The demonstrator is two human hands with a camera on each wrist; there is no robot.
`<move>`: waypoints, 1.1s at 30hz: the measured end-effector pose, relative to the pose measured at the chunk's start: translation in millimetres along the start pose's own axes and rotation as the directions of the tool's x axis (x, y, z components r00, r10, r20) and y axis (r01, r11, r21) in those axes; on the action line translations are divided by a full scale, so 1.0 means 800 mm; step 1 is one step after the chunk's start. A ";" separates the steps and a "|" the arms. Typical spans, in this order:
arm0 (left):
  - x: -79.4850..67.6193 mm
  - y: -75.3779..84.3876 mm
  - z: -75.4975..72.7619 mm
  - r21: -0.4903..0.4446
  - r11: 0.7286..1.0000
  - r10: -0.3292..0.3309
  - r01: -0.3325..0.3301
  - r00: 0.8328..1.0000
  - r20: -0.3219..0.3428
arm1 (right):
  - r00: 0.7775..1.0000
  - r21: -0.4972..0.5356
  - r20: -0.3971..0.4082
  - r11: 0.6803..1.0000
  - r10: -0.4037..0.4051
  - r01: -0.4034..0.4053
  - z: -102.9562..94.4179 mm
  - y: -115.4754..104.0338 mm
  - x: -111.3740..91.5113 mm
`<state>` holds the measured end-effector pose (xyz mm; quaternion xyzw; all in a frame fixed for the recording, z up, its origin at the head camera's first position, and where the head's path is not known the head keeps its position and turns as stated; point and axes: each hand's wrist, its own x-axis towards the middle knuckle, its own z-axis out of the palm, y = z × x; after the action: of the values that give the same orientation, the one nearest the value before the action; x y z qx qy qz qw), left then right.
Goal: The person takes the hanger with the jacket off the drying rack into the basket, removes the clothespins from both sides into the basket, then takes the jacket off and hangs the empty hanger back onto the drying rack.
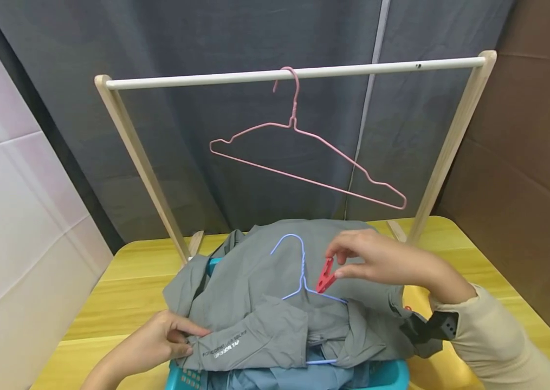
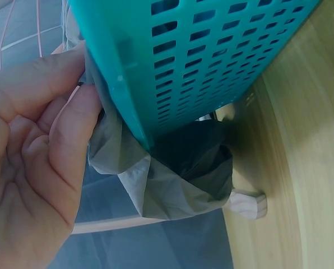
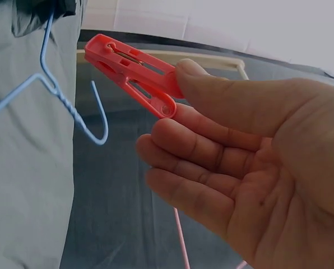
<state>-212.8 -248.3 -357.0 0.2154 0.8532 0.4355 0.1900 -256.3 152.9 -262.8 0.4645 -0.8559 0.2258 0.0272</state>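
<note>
A grey garment [image 1: 240, 292] with printed lettering lies over a teal basket [image 1: 394, 374]. Out of it rises the hook of a blue wire hanger [image 1: 302, 260], whose shoulders run under the cloth. My left hand [image 1: 157, 341] pinches the garment's edge at the left between thumb and fingers; the left wrist view shows the cloth beside the basket wall [image 2: 128, 67]. Above the hanger's right shoulder, my right hand [image 1: 372, 257] pinches a red clothespin [image 1: 325, 276] by its handle ends. Its jaw end points down toward the hanger wire.
Behind the basket stands a rack with a white rail [image 1: 196, 80] and wooden legs [image 1: 455, 141]. A pink hanger [image 1: 275, 172] hangs from the rail. Blue cloth [image 1: 275, 379] lies in the basket. The yellow wooden table [image 1: 123, 287] extends on both sides, with a brown panel [image 1: 538, 135] at right.
</note>
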 end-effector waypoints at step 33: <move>-0.002 -0.006 -0.002 -0.078 0.996 0.035 -0.033 0.999 0.027 | 0.953 0.178 -0.084 0.946 0.290 -0.271 -0.001 0.075 -0.119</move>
<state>-213.5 -253.0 -360.0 0.2286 0.8291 0.4683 0.2028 -250.5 255.8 -308.0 0.3255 -0.8890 0.3221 0.0033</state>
